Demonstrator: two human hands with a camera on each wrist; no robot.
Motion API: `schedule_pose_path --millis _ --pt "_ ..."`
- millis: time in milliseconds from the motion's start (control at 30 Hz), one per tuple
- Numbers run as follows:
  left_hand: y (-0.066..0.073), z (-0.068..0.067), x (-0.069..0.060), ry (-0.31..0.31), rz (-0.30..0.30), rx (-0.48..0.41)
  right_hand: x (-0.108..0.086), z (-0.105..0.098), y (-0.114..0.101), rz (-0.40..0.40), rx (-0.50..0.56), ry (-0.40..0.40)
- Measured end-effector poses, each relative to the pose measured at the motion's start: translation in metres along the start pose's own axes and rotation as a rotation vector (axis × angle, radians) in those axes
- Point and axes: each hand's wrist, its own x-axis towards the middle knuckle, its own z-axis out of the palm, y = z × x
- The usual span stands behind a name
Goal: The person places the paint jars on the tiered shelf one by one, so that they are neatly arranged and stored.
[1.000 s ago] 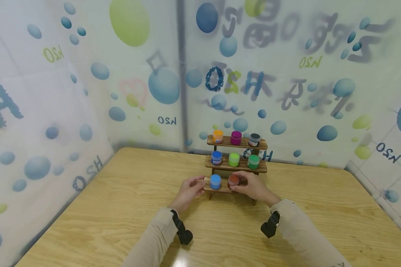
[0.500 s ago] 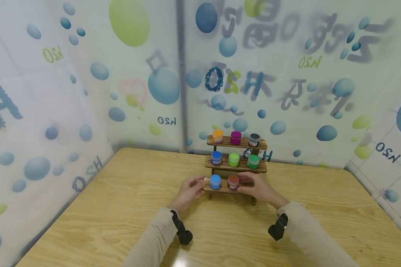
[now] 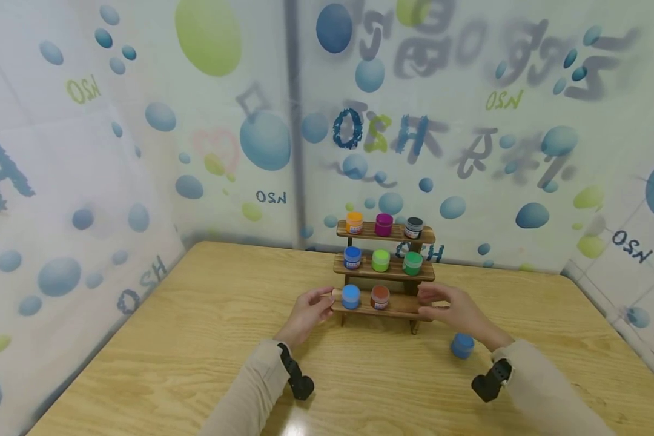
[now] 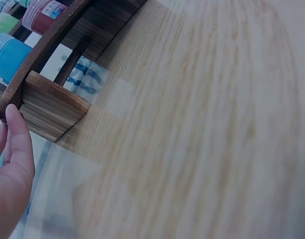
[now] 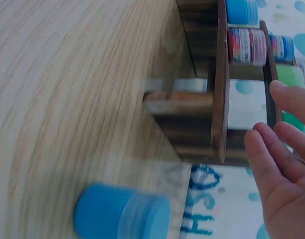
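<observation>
A three-tier wooden stand [image 3: 400,306] holds small paint jars. My left hand [image 3: 307,313] pinches the left end of its bottom shelf; the left wrist view shows thumb and fingers around the shelf's end [image 4: 12,97]. On that shelf sit a light blue jar [image 3: 351,297] and a brownish-red jar [image 3: 379,297], with bare wood to their right. My right hand [image 3: 460,310] is beside the shelf's right end, fingers extended and holding nothing. A loose blue paint jar [image 3: 462,346] stands on the table below the right hand, large in the right wrist view.
The middle shelf carries a blue jar [image 3: 352,258], a lime jar [image 3: 380,260] and a green jar [image 3: 412,263]. Orange [image 3: 354,222], purple [image 3: 384,224] and black [image 3: 413,227] jars line the top shelf. A patterned curtain [image 3: 240,200] hangs behind the wooden table [image 3: 223,290].
My right hand has let go of the brownish-red jar and moved right, off the shelf. The loose blue jar on the table now shows. My left hand stays in place.
</observation>
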Motion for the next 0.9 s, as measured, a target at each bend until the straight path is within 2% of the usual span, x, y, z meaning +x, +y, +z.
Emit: schedule_pose_path --millis 467,900 --pt "-0.001 -0.002 0.001 -0.006 -0.002 -0.016 -0.032 -0.020 0.018 0.062 -0.015 0.026" --pt "-0.001 -0.002 0.001 -0.014 0.005 -0.013 -0.054 -0.024 0.035 0.056 0.022 0.005"
